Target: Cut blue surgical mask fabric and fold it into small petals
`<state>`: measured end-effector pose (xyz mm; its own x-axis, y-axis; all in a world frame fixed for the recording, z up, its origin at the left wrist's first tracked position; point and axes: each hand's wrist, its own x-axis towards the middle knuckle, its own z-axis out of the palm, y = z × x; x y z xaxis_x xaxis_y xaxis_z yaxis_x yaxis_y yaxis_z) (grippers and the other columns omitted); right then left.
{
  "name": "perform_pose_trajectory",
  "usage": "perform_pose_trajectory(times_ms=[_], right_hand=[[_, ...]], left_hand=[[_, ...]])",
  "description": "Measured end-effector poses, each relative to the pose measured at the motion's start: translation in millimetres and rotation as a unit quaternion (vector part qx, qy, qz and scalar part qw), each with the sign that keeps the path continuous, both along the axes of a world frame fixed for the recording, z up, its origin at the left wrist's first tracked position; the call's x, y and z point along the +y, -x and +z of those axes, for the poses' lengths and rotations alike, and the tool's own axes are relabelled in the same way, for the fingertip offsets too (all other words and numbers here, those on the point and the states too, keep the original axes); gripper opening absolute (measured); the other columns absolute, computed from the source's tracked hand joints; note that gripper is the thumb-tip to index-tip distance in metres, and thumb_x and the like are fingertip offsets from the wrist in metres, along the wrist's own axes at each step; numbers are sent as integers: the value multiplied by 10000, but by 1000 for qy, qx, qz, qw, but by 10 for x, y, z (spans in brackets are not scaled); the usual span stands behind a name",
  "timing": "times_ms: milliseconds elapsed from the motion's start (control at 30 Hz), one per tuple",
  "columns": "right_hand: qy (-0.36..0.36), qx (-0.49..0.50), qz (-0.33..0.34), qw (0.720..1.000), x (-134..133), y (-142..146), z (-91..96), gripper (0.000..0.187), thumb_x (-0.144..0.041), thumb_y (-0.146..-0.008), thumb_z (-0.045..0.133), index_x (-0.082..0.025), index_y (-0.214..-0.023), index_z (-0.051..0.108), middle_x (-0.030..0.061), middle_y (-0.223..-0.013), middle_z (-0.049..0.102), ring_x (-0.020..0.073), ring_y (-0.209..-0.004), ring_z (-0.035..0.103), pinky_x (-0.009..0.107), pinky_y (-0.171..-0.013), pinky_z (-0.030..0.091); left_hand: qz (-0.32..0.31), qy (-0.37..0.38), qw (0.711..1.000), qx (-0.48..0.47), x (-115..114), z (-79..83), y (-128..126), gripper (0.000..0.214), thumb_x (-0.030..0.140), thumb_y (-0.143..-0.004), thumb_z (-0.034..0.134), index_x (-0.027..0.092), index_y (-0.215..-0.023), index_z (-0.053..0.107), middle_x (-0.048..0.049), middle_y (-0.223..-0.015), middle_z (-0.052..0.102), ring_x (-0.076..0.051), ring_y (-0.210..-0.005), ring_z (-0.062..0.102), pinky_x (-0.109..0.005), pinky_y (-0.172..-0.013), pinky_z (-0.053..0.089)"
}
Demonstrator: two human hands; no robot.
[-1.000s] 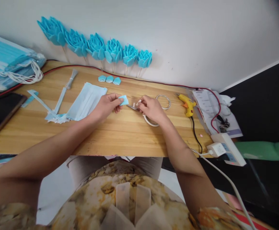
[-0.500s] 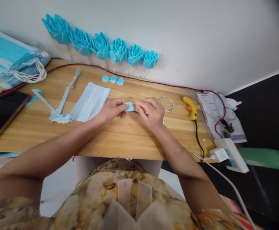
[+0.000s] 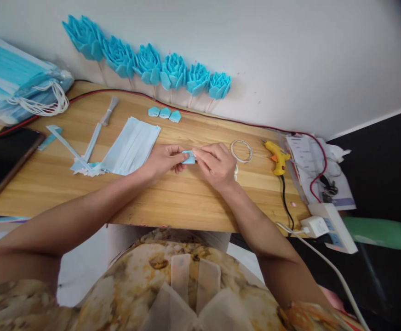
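Note:
A small piece of light-blue mask fabric [image 3: 188, 160] is pinched between the thumb and fingers of my left hand [image 3: 166, 161], just above the table. My right hand [image 3: 217, 164] is closed in a pinch at the right edge of this piece, its fingertips touching it. Something small and whitish shows at those fingertips, too small to name. White loops [image 3: 236, 173] peek out beside my right hand, mostly hidden by it. A roll of clear tape [image 3: 241, 151] lies right of that hand. Three small folded blue petals [image 3: 165, 112] sit in a row beyond my hands.
Blue fabric flowers [image 3: 174, 71] on thin stems lean along the wall. Flattened mask sheets [image 3: 131, 145], cut strips [image 3: 93, 143], a phone [image 3: 5, 161] and bagged masks [image 3: 10, 76] lie left. Rightward are a yellow glue gun [image 3: 277, 157], a power strip [image 3: 335, 230] and a red-black cable [image 3: 200, 111].
My right hand has moved a little left, and its fingertips now meet the blue piece's edge, where a gap showed before. My left hand keeps its pinch. The view has shifted slightly.

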<state>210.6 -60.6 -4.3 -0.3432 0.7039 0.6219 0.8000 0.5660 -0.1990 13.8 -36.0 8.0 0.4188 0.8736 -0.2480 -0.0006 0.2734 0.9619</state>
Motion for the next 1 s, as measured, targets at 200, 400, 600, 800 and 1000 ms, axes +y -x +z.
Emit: perform_pose_trajectory(times_ms=[200,400,600,800,1000], right_hand=[[-33,-24,14,999,2,9,0,276,-247,-1039,540,-274,-1009,813,59,-876,761,188,-810,638,344,-701,500],[-41,-25,36,998,-1,27,-2,266,-209,-1035,546,-252,-1017,809,57,-897,776,182,-818,640,322,-700,493],[1,-27,25,999,1,24,-11,263,-215,-1037,541,-248,-1019,801,58,-935,773,184,-863,658,324,-730,507],[-4,-12,35,999,17,17,-47,223,-209,-1021,574,-251,-998,792,47,-920,769,178,-841,661,321,-709,509],[-18,79,63,995,30,36,-47,166,-205,-1001,612,-237,-977,774,33,-852,770,168,-790,688,317,-711,544]], left_hand=[[-2,3,1000,-6,2,-3,-3,190,204,-896,697,153,-722,640,18,-591,634,-74,-510,552,-192,-540,453],[12,-1,1000,-18,23,-39,0,160,233,-861,720,156,-745,640,23,-587,629,-77,-522,559,-193,-542,450],[6,-1,1000,-26,29,-55,4,149,257,-834,735,153,-774,647,28,-604,632,-77,-542,562,-196,-558,448],[-2,-11,1000,-18,44,-97,8,189,318,-820,743,150,-810,657,21,-649,658,-79,-560,568,-206,-577,460],[-8,-33,999,3,44,-81,6,166,284,-843,723,149,-777,653,30,-613,625,-77,-539,549,-208,-567,453]])
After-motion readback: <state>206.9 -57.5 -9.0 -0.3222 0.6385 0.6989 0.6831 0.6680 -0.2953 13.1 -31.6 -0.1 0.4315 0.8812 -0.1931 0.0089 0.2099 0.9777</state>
